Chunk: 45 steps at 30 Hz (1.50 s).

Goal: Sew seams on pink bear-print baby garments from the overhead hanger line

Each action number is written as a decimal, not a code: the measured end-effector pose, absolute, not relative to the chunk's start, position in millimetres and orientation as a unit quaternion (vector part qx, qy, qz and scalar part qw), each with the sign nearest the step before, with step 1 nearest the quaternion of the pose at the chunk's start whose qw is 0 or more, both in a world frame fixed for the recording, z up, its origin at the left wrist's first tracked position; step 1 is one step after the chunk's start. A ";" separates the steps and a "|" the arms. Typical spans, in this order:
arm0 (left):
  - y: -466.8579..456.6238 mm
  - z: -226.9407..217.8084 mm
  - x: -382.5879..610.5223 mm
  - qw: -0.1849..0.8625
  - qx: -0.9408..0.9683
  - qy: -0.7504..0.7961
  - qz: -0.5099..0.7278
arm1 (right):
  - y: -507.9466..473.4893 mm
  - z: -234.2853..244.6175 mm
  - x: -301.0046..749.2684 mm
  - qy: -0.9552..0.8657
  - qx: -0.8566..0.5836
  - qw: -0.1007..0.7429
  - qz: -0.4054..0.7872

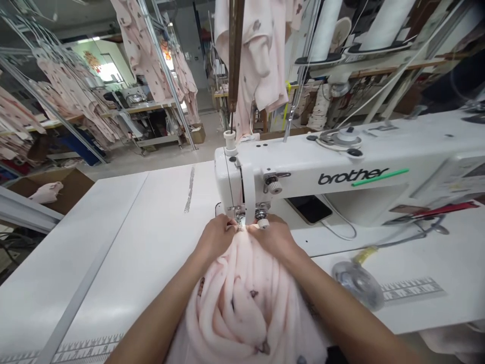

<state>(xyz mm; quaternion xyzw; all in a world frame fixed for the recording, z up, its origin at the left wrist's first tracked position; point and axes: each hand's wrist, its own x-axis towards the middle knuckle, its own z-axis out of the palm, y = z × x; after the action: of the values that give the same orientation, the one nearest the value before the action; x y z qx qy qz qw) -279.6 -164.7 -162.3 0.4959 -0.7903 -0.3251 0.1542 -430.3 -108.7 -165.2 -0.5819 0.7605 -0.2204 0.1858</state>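
A pale pink printed fleece garment point(242, 298) lies bunched in folds in front of me, and its edge runs up to the presser foot point(238, 215) of a white Brother sewing machine point(322, 167). My left hand point(214, 237) pinches the fabric just left of the foot. My right hand point(273, 237) grips it on the other side, close to the machine's head. The needle and the fabric directly under the foot are hidden by my fingers.
A white sewing table point(113, 242) spreads left and right, with a printed ruler scale point(411, 289). A phone point(308, 209) lies behind the machine's arm. A clear plastic object point(358, 285) sits to the right. Thread cones point(326, 30) stand above, and pink garments point(71, 96) hang on racks.
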 end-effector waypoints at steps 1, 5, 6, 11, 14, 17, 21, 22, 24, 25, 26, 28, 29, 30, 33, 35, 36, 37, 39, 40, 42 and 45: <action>-164.7 -162.3 -279.3 0.153 0.496 -0.791 -0.325 | -108.4 -164.7 -429.9 0.761 -0.583 0.182 -0.220; -165.2 -161.9 -279.1 0.157 0.495 -0.792 -0.321 | -107.9 -164.3 -428.6 0.761 -0.588 0.164 -0.220; -165.2 -161.8 -279.4 0.159 0.495 -0.792 -0.319 | -107.9 -164.6 -428.5 0.761 -0.590 0.158 -0.220; -165.6 -160.5 -282.6 0.158 0.491 -0.799 -0.309 | -108.6 -167.7 -428.4 0.759 -0.600 0.126 -0.219; -166.8 -159.0 -283.9 0.142 0.501 -0.796 -0.309 | -109.5 -170.4 -428.0 0.763 -0.601 0.107 -0.214; -168.2 -158.5 -284.4 0.130 0.511 -0.794 -0.304 | -109.9 -173.2 -427.2 0.766 -0.601 0.091 -0.209; -168.4 -160.4 -285.3 0.130 0.510 -0.805 -0.273 | -109.9 -175.4 -425.6 0.770 -0.599 0.078 -0.205; -168.2 -161.2 -285.7 0.130 0.510 -0.808 -0.266 | -110.1 -175.7 -425.2 0.771 -0.599 0.077 -0.205; -167.7 -162.5 -286.4 0.128 0.510 -0.812 -0.253 | -110.9 -176.4 -424.5 0.773 -0.597 0.073 -0.204; -167.5 -163.1 -286.6 0.129 0.510 -0.813 -0.249 | -111.3 -176.8 -424.3 0.774 -0.596 0.070 -0.203; -167.3 -163.4 -286.8 0.131 0.508 -0.815 -0.245 | -111.8 -177.4 -424.2 0.775 -0.595 0.067 -0.202; -167.1 -163.6 -287.2 0.134 0.505 -0.821 -0.232 | -112.7 -178.5 -424.0 0.775 -0.596 0.062 -0.200; -167.0 -163.5 -287.5 0.135 0.503 -0.823 -0.227 | -113.1 -179.0 -424.0 0.775 -0.597 0.061 -0.199; -167.0 -163.2 -287.9 0.135 0.503 -0.824 -0.222 | -113.5 -179.4 -423.9 0.775 -0.597 0.060 -0.199; -167.2 -162.7 -289.9 0.135 0.508 -0.824 -0.214 | -114.5 -180.2 -423.6 0.776 -0.595 0.060 -0.200; -167.6 -163.2 -291.2 0.138 0.514 -0.821 -0.207 | -114.9 -180.9 -423.5 0.777 -0.594 0.059 -0.202; -167.9 -163.7 -291.8 0.139 0.516 -0.819 -0.206 | -115.0 -181.5 -423.5 0.776 -0.594 0.059 -0.202; -168.2 -164.4 -292.2 0.141 0.519 -0.818 -0.205 | -115.2 -182.3 -423.6 0.776 -0.594 0.058 -0.203; -169.0 -166.0 -292.8 0.144 0.524 -0.815 -0.202 | -115.7 -184.4 -423.9 0.778 -0.593 0.056 -0.201; -169.3 -166.8 -293.1 0.147 0.526 -0.813 -0.200 | -116.0 -185.5 -424.0 0.779 -0.592 0.056 -0.200; -170.0 -168.1 -293.5 0.152 0.528 -0.812 -0.195 | -117.0 -187.4 -424.1 0.782 -0.589 0.056 -0.198; -170.7 -169.5 -294.5 0.158 0.528 -0.812 -0.191 | -119.2 -189.3 -423.1 0.784 -0.585 0.057 -0.200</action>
<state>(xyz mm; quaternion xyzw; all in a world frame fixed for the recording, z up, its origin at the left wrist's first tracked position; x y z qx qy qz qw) -294.5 -170.7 -169.5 0.5282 -0.8121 -0.1910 0.1581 -423.1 -119.2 -189.3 -0.5854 0.7837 -0.1997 0.0568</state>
